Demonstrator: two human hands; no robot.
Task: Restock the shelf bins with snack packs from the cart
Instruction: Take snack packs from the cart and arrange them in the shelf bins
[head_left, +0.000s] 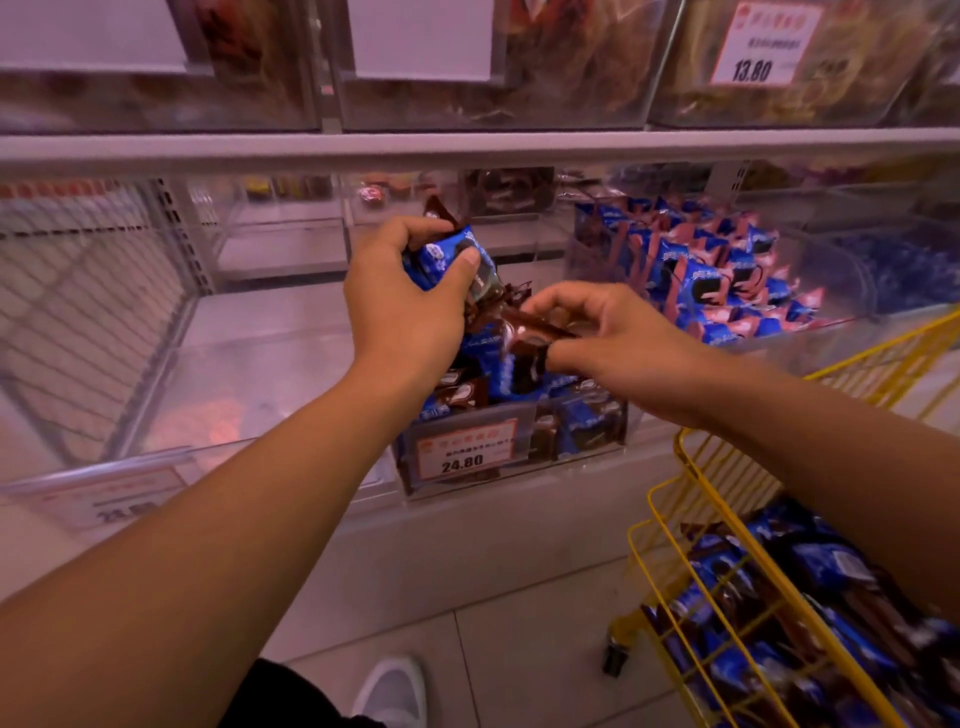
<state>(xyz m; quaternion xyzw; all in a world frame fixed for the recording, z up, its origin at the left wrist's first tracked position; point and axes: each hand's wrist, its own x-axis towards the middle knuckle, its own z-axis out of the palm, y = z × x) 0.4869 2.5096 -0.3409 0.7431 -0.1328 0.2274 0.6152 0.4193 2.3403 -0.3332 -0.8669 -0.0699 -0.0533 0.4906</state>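
A shelf (467, 148) with clear acrylic bins is faced, upper bins filled with brownish packs behind price cards. A yellow wire cart (727, 525) is parked at lower right, close by the shelf, presumably so stock is within reach; blue-and-brown snack packs (810, 571) are piled inside it. On the lower shelf, an empty-looking clear bin (171, 410) sits at left, a bin of blue-and-pink packs (727, 280) at right, and between them the middle bin (509, 452), tagged 24.80 on its price card (465, 449), is being filled, already heaped near the rim. The left hand (410, 306) is held over this bin, fingers and thumb curled round a bunch of blue packs (447, 257), likely kept as a reserve for feeding in. The right hand (602, 332) is lowered onto the heap, fingertips pinching a brown pack (524, 325), apparently being set or straightened there.
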